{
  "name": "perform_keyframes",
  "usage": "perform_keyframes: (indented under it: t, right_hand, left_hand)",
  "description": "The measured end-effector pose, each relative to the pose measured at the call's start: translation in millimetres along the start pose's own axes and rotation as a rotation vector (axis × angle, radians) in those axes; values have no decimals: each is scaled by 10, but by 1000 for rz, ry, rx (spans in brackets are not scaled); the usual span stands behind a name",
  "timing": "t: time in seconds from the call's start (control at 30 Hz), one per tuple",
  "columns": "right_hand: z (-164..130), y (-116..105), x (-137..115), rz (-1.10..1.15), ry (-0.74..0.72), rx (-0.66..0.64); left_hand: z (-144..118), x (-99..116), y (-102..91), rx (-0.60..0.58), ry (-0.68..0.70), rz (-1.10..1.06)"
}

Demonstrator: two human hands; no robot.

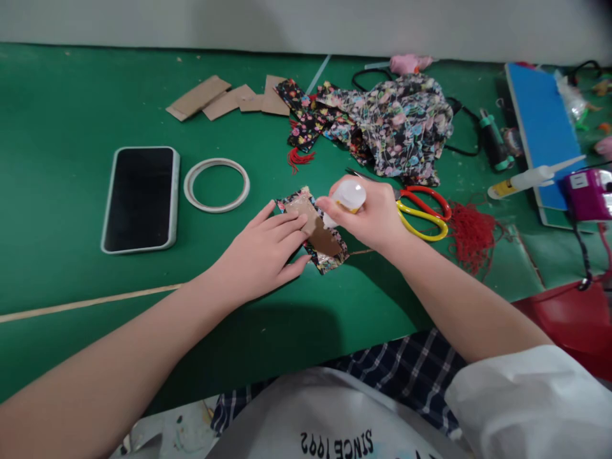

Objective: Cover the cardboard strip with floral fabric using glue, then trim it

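Under my left hand (275, 248) lies a cardboard piece (325, 240) resting on dark floral fabric (342, 254). The fingers of that hand are spread flat over its left part. My right hand (375, 213) is wrapped round a white glue bottle (350, 194), tipped with its nozzle down at the cardboard's upper right edge. Shiny wet-looking patches show at both ends of the piece. Just right of my right hand lie scissors (423, 213) with one red and one yellow handle, their blades partly hidden behind the hand.
A phone (138, 201) and a tape roll (217, 185) lie at left. Cardboard pieces (198, 97) and crumpled floral fabric (401, 127) sit at the back. Rightward are red thread (473, 239), another glue bottle (521, 182), a blue board (545, 134) and a purple device (590, 194).
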State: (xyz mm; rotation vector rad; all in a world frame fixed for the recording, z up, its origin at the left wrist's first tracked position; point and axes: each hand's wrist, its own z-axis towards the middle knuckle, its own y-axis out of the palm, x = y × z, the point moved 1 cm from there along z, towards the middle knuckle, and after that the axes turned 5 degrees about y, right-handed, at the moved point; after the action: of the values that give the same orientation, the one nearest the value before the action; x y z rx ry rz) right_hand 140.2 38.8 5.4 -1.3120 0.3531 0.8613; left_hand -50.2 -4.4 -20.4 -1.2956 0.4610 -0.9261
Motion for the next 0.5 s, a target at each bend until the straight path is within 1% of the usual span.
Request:
perform_keyframes:
  t: [0.17,0.23,0.3,0.4,0.47,0.5]
  right_hand:
    - [-247,-147,-15,31,41,-77]
    - [-329,-215,-4,99,83,-68]
    - [-371,-272,44,221,160,15]
    - [-371,-329,181,451,303,218]
    - [-348,-351,275,547,365,282]
    - [-334,-361,314,576,385,293]
  left_hand:
    - [-19,14,-8,3,8,-8]
    - [-34,21,5,18,14,-14]
    - [-23,18,26,34,21,-14]
    - [69,-5,13,53,20,-4]
    - [101,9,-77,99,11,-12]
    - [63,44,-151,136,-2,-28]
